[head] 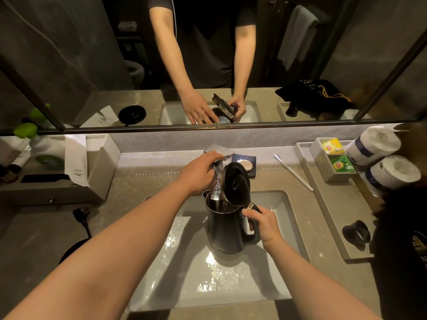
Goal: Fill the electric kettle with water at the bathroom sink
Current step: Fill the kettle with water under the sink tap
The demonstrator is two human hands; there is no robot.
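A black electric kettle (225, 229) is held over the white sink basin (233, 285), its lid (236, 184) flipped up. My right hand (264, 225) grips the kettle's handle. My left hand (199, 173) rests on the chrome faucet lever (219, 151). A stream of water (216, 189) runs from the spout down into the kettle's open mouth. Water also shimmers across the bottom of the basin.
The kettle's round base (74, 249) and its plug (80, 215) lie on the counter at left. A toothbrush (293, 172), soap dish (245, 165), tea bag box (332, 162), two paper rolls (381, 158) and a tray (335, 227) sit at right. A mirror (92, 65) runs behind.
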